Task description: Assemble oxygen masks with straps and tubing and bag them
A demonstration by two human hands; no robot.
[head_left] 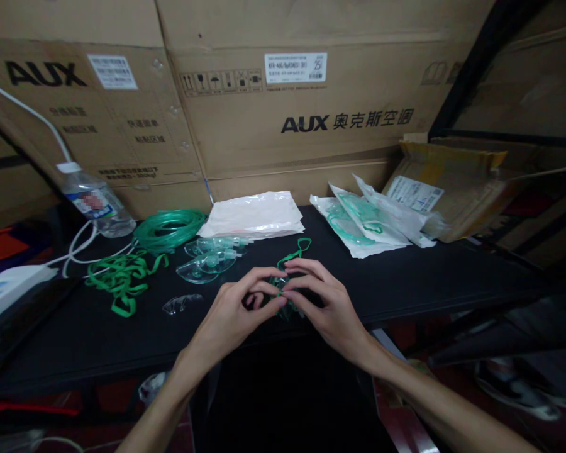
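Left hand (248,299): bent inward from the left; pinching clear mask (291,309) between thumb and fingers, tips close to those of opposite hand
Right hand (323,299): bent inward from the right; pinching same mask at green strap (303,244), with thumb and forefinger drawn nearly together
Clear mask: held between both hands near front edge of black table (434,270); largely hidden by fingers, so exact strap attachment cannot be told
Green strap: rising beyond fingertips and ending in an open loop above the table
Loose clear masks (210,261): lying just left of the hands, grouped close together, with pale connectors pointing right
Small clear piece (182,304): lying alone, near left forearm
Spare green straps (122,280): heaped in a tangle at the left
Green tubing (170,229): coiled behind the spare straps, next to plastic bottle (97,204)
White pouches (255,214): stacked flat behind the loose masks
Filled packages (363,220): leaning over one another at right rear, with green contents visible through clear fronts
Open carton (471,189): standing just right of the filled packages, bearing white label
Large AUX cartons (339,148): forming an upright wall along the rear of the table
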